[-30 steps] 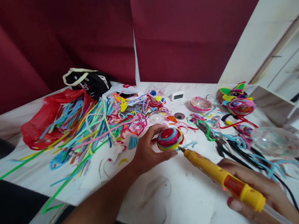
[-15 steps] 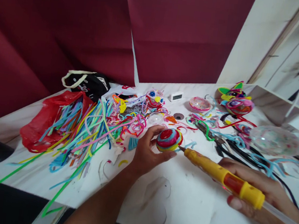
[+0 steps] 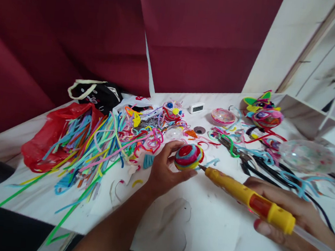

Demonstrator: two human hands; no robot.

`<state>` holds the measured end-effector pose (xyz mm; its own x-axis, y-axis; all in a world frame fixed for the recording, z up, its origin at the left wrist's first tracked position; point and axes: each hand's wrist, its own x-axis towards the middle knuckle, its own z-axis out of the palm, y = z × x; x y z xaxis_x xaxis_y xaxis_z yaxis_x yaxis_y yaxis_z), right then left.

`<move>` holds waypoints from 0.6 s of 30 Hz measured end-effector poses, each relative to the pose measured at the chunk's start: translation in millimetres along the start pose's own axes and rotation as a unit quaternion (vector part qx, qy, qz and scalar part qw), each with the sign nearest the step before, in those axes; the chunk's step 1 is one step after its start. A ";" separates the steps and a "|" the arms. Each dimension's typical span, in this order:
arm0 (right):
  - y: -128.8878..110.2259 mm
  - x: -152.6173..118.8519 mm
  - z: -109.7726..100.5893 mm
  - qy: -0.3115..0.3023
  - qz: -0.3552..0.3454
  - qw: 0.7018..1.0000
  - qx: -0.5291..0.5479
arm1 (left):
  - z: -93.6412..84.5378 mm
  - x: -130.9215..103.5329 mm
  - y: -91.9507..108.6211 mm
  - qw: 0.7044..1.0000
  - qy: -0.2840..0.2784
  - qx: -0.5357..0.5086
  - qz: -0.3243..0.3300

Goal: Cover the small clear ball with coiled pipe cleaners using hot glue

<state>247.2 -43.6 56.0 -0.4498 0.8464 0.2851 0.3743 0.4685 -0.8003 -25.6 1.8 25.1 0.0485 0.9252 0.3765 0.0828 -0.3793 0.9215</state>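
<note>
A ball wrapped in striped pipe cleaners (image 3: 188, 156), red, blue and yellow, is held between the thumb and fingers of my left hand (image 3: 166, 167). My right hand (image 3: 293, 210) is closed around a yellow hot glue gun (image 3: 246, 195) with a clear glue stick coming out of its back end. Its nozzle points at the lower right side of the ball; whether the tip touches cannot be made out. A loose light-blue pipe cleaner (image 3: 211, 162) shows just behind the nozzle.
At left, a red plastic bag (image 3: 40, 140) spills many pipe cleaners (image 3: 99, 146). Pliers (image 3: 237, 148), a clear plastic half-sphere (image 3: 308, 156) and a black cord lie at right. A small digital clock (image 3: 196, 108) and decorated figures (image 3: 263, 111) stand at the back.
Almost nothing differs. The view has shifted very slightly, and the glue gun's nozzle sits a touch lower against the ball. Both hands keep their hold.
</note>
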 end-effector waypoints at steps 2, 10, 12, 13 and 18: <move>2.7 -0.3 -1.5 0.001 -0.008 1.000 -0.008 | 0.0 -0.1 0.1 1.000 0.002 0.002 -0.006; 6.9 -0.3 -1.5 0.019 -0.019 1.000 -0.008 | 0.0 -0.9 1.8 1.000 0.005 0.011 -0.014; 6.3 -0.1 -0.8 0.011 -0.023 1.000 -0.004 | 0.0 -0.8 2.0 1.000 0.004 0.012 -0.013; 5.5 -0.2 -0.3 0.010 -0.024 1.000 -0.003 | -0.1 -0.6 2.0 1.000 0.004 0.012 -0.012; -0.8 -1.4 3.3 0.037 -0.003 0.999 0.010 | -0.1 -0.4 0.8 1.000 0.001 0.004 -0.012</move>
<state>244.8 -46.0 54.5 -0.3906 0.8606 0.3269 0.3561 0.4687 -0.8084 -25.6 1.2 25.7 0.0452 0.9337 0.3553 0.0922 -0.3580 0.9292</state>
